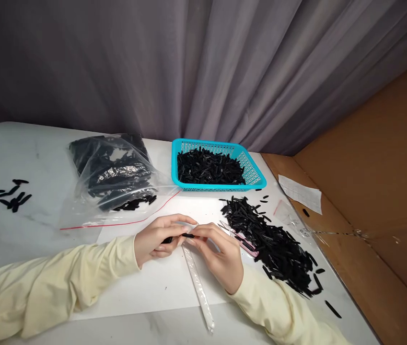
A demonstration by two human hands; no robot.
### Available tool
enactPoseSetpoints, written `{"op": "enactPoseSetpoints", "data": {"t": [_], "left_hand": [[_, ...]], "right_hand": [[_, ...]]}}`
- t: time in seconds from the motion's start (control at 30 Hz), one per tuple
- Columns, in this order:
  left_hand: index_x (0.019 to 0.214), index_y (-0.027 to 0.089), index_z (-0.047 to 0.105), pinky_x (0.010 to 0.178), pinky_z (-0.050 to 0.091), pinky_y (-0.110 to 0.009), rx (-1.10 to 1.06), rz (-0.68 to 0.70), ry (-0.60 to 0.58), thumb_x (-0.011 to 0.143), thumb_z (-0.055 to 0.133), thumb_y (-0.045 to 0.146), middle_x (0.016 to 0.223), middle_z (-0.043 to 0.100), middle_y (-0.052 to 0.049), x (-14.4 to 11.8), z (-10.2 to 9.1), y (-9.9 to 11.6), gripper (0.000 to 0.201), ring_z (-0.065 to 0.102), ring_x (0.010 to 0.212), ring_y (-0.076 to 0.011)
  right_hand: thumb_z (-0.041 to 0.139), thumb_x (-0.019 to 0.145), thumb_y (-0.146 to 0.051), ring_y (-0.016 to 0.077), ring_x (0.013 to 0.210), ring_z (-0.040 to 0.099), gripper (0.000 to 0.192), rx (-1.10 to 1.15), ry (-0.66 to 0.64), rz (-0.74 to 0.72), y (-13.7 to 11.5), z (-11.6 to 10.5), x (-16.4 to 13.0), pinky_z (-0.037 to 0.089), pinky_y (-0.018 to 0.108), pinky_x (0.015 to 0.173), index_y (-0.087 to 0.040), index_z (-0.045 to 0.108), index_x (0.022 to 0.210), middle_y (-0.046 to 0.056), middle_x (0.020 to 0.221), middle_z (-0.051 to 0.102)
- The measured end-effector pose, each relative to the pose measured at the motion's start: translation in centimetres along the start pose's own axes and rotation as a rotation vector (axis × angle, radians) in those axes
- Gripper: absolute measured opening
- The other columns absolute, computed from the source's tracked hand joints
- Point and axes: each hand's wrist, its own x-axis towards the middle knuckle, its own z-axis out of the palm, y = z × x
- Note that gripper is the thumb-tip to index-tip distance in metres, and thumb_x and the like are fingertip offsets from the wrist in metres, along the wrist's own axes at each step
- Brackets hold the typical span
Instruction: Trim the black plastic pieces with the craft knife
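My left hand (162,235) is closed with black pieces (168,240) in its curled fingers. Between its fingertips and those of my right hand (219,251) is a small, narrow black strip (188,235), which both hands pinch. The fingertips hide part of the strip. Beneath the hands, a long white stick-like thing in a clear wrapper (199,290) lies on a white sheet (142,290). To the right of my right hand, a large heap of similar black strips (271,244) partly covers scissors with pink handles (248,247).
Behind the hands stands a blue plastic basket (219,187) full of black strips. A clear zip bag (117,175) holding more strips lies to its left. Several loose strips (15,201) are at far left. Cardboard (376,182) rises along the right side, near a paper slip (300,192).
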Motion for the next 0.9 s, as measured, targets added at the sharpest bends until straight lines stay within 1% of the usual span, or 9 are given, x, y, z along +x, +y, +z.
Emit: {"op": "enactPoseSetpoints", "data": {"t": [0.1, 0.2, 0.27, 0.33, 0.43, 0.7, 0.9], "left_hand": [[0.101, 0.016, 0.055, 0.029, 0.006, -0.014, 0.001, 0.005, 0.024, 0.078, 0.057, 0.028, 0.042, 0.037, 0.010, -0.07, 0.15, 0.13, 0.026, 0.012, 0.029, 0.0004], [0.103, 0.015, 0.054, 0.029, 0.007, -0.014, 0.011, 0.013, 0.026, 0.078, 0.057, 0.027, 0.039, 0.035, 0.011, -0.07, 0.21, 0.16, 0.028, 0.012, 0.029, 0.0001], [0.104, 0.015, 0.054, 0.029, 0.007, -0.013, 0.011, 0.020, 0.023, 0.078, 0.057, 0.026, 0.038, 0.034, 0.012, -0.08, 0.21, 0.15, 0.028, 0.012, 0.029, -0.0003], [0.105, 0.014, 0.054, 0.028, 0.007, -0.013, 0.007, 0.027, 0.017, 0.078, 0.057, 0.025, 0.037, 0.032, 0.012, -0.11, 0.19, 0.13, 0.029, 0.012, 0.029, -0.0005], [0.105, 0.014, 0.055, 0.028, 0.008, -0.013, -0.004, 0.028, 0.009, 0.079, 0.057, 0.025, 0.036, 0.032, 0.012, -0.14, 0.17, 0.11, 0.028, 0.012, 0.029, -0.0003], [0.102, 0.014, 0.056, 0.027, 0.007, -0.013, 0.000, 0.023, -0.002, 0.079, 0.057, 0.025, 0.040, 0.041, 0.009, -0.06, 0.27, 0.12, 0.025, 0.013, 0.027, 0.0008], [0.103, 0.014, 0.056, 0.027, 0.009, -0.012, -0.002, 0.020, 0.013, 0.077, 0.060, 0.023, 0.042, 0.043, 0.009, 0.02, 0.18, 0.19, 0.028, 0.016, 0.028, 0.0010]], "right_hand": [[0.063, 0.077, -0.016, 0.0144, 0.069, 0.059, 0.009, -0.005, -0.017, 0.085, 0.14, 0.04, 0.04, 0.049, 0.026, 0.063, -0.018, 0.062, 0.085, 0.004, 0.079, 0.064], [0.062, 0.078, -0.018, 0.0145, 0.070, 0.058, 0.006, 0.001, -0.048, 0.117, 0.28, 0.09, 0.05, 0.048, 0.025, 0.063, -0.018, 0.062, 0.084, 0.004, 0.078, 0.064], [0.058, 0.081, -0.017, 0.0148, 0.071, 0.058, 0.005, 0.012, -0.072, 0.102, 0.37, 0.11, 0.00, 0.047, 0.026, 0.064, -0.017, 0.062, 0.083, 0.005, 0.076, 0.064], [0.055, 0.083, -0.016, 0.0154, 0.072, 0.058, 0.007, 0.025, -0.087, 0.077, 0.46, 0.11, -0.07, 0.047, 0.027, 0.066, -0.016, 0.062, 0.082, 0.005, 0.075, 0.064], [0.053, 0.083, -0.015, 0.0158, 0.072, 0.057, 0.008, 0.036, -0.079, 0.047, 0.56, 0.11, -0.15, 0.047, 0.028, 0.066, -0.016, 0.061, 0.082, 0.006, 0.074, 0.064], [0.054, 0.083, -0.013, 0.0156, 0.072, 0.057, 0.009, 0.013, -0.034, 0.008, 0.58, 0.04, -0.07, 0.047, 0.028, 0.065, -0.017, 0.061, 0.083, 0.005, 0.075, 0.064], [0.053, 0.083, -0.014, 0.0157, 0.070, 0.057, 0.010, 0.026, -0.026, 0.024, 0.34, 0.09, -0.04, 0.048, 0.028, 0.064, -0.017, 0.062, 0.083, 0.005, 0.074, 0.064]]}}
